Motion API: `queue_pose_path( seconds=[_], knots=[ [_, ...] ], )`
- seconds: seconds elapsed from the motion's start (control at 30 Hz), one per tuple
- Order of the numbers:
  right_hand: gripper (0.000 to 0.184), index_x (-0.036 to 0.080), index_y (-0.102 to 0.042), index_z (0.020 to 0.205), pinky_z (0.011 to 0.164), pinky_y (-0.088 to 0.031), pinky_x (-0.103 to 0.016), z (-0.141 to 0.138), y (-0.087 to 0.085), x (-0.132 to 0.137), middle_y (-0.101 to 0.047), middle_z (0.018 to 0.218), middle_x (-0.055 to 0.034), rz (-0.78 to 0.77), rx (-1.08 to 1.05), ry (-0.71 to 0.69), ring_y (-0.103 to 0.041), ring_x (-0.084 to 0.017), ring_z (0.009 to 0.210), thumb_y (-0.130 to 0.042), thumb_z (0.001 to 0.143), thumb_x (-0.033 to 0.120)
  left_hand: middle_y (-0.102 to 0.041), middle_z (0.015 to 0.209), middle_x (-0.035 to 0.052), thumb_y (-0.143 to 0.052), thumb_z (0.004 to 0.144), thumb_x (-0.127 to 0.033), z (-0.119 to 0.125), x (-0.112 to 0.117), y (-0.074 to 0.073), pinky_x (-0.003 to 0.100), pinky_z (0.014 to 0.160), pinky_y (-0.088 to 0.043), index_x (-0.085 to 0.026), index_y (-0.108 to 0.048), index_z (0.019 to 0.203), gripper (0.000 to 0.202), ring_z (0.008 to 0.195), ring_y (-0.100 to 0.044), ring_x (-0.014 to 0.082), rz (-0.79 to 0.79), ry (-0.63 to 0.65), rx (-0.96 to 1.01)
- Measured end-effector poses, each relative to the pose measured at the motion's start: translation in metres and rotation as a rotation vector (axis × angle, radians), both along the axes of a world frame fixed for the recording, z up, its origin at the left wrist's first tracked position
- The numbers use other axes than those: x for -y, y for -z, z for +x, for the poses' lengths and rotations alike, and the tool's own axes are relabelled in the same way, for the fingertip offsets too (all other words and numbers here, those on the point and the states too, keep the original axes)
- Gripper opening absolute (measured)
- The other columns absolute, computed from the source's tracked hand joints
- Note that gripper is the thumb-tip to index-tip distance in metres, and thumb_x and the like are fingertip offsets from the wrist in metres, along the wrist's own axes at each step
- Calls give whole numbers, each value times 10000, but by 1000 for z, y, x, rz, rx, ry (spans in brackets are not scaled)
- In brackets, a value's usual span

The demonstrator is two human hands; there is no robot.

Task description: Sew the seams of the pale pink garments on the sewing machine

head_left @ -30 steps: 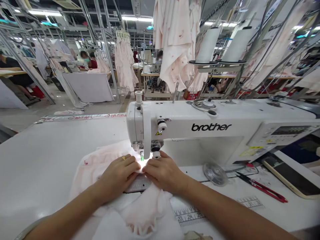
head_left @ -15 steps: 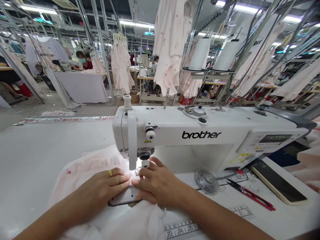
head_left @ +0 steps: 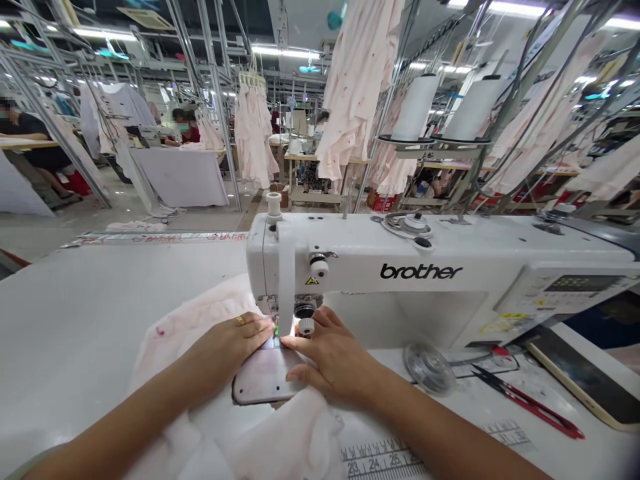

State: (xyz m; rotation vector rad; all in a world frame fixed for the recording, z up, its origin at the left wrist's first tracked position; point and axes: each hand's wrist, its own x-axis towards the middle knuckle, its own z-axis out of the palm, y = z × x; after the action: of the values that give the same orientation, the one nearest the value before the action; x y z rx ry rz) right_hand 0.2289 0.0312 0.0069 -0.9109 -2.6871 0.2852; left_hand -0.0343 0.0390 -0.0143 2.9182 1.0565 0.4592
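White sewing table (head_left: pixel 90 320) beneath pale-pink fabric (head_left: pixel 175 347)

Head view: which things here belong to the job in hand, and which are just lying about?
In use: left hand, right hand, pale pink fabric, Brother sewing machine.

Lying about: red-handled thread snips, phone, clear round disc.

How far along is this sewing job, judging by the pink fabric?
Done: pale pink garments hang finished-looking overhead. In hand: the left hand and right hand flatten pale pink fabric at the Brother sewing machine. Left: more fabric lies bunched before the hands; how much is unclear.
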Motion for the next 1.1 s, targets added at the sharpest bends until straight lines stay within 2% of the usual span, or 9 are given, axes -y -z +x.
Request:
queue_pose_path(
  seconds=[0.23,0.4,0.57,0.67,0.77,0.83,0.93,1.0,1.1],
  knots=[
    [454,223,-596,1215,1074,-222,-395,3,7,-3,-615,1046,-44,47,-48,-13,-452,-218,1060,-501,955,583,-637,1300,63,-423,909,-61,0,-3,2,373,1007,-510,-241,-569,1318,470,1183,-600,216,-18,-26,20],
    [439,206,-633,1144,1086,-196,-389,4,1,-2,-629,996,-38,58,-96,-64,-472,-215,1034,-552,930,581,-684,1223,51,-438,871,-43,4,0,-4,367,983,-529,-242,-615,1272,481,1142,-623,220,-67,-45,65],
    [493,212,-674,1071,1022,-284,-358,6,-1,-1,-642,973,-32,-95,-166,-270,-528,-182,929,-524,911,653,-688,1213,57,-435,933,-120,7,3,-7,363,972,-537,-227,-632,1254,391,1140,-618,216,-98,-72,107],
    [590,215,-677,1088,943,-355,-320,4,5,1,-646,939,-19,-192,-202,-409,-540,-168,879,-591,814,730,-666,1249,54,-422,985,-208,3,3,-8,371,994,-523,-248,-611,1281,354,1194,-584,213,-117,-70,118],
    [695,222,-646,1168,959,-365,-316,-1,8,6,-640,1014,-23,-181,-222,-437,-543,-173,916,-684,713,745,-650,1276,48,-398,1001,-223,-15,-8,-10,364,1028,-497,-274,-598,1298,361,1225,-564,196,-140,-67,98],
    [718,215,-599,1241,1018,-337,-323,-4,5,11,-618,1130,-43,-133,-234,-419,-540,-182,1017,-712,725,702,-637,1297,63,-423,994,-266,-37,-22,-13,388,1058,-469,-254,-619,1273,342,1233,-560,210,-139,-113,77],
    [514,218,-572,1264,1116,-234,-354,-6,-1,17,-584,1252,-54,-42,-178,-373,-491,-183,1184,-662,877,543,-578,1373,102,-488,960,-374,-74,-40,-19,466,1096,-415,-213,-627,1270,376,1281,-522,272,-130,-222,62],
    [337,227,-584,1233,1146,-175,-373,-7,-4,19,-584,1275,-41,7,-135,-349,-452,-176,1246,-582,965,431,-548,1403,115,-505,944,-412,-89,-41,-23,503,1105,-388,-204,-632,1264,402,1310,-489,304,-137,-281,58],
    [287,229,-580,1227,1154,-155,-388,-10,-3,22,-586,1283,-38,53,-152,-346,-430,-177,1271,-524,1001,395,-592,1347,96,-495,950,-391,-81,-19,-29,452,1078,-425,-225,-645,1228,357,1270,-525,274,-174,-292,66]
  ],
)
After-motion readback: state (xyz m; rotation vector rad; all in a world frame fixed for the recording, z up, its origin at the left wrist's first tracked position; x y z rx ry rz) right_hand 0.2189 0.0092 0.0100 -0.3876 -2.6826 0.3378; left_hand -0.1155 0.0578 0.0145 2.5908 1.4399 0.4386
